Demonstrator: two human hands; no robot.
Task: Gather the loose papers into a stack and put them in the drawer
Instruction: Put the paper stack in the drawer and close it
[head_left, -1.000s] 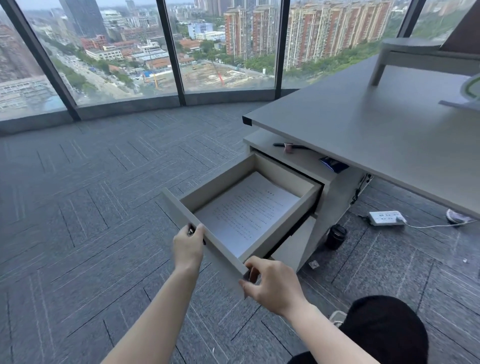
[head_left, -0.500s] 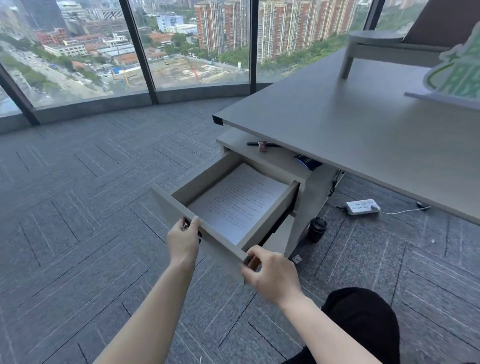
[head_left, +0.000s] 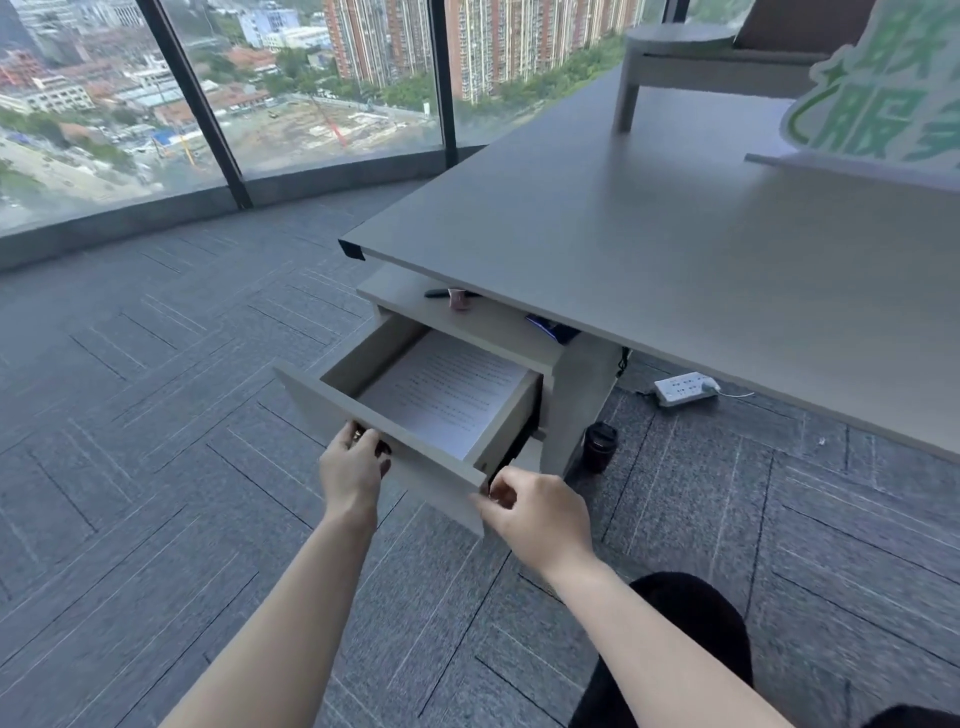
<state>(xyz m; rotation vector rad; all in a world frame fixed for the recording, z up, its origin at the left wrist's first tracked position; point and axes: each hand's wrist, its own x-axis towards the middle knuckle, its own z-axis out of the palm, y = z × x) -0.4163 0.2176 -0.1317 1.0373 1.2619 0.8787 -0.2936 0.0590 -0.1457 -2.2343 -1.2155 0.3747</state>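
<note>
**Head view: both hands on the front of the open drawer, papers inside**

The head camera looks down at a pedestal cabinet tucked under the corner of a grey counter. Its top drawer is pulled partway out, and the papers lie flat on the drawer floor as one stack, the printed top sheet facing up, its far end hidden under the cabinet's top.

The left hand rests on the upper edge of the drawer front, near its middle, fingers curled over the rim — closed on the panel. The right hand is at the near right corner of the same panel, thumb and fingertips pinched around the corner edge; whether they press firmly or only touch it is hard to tell from this angle. Both forearms reach in from the bottom of the frame.

On the cabinet's top, below the counter, lie a dark pen, a small pink object and a dark blue item half hidden by the counter edge. On the carpeted floor just beside the cabinet stands a small black cup, and farther right lies a white power strip with a cord plugged in. A green-and-white sign stands on the counter at the upper right, near a grey riser. Floor-to-ceiling windows behind show the city far below.
</note>
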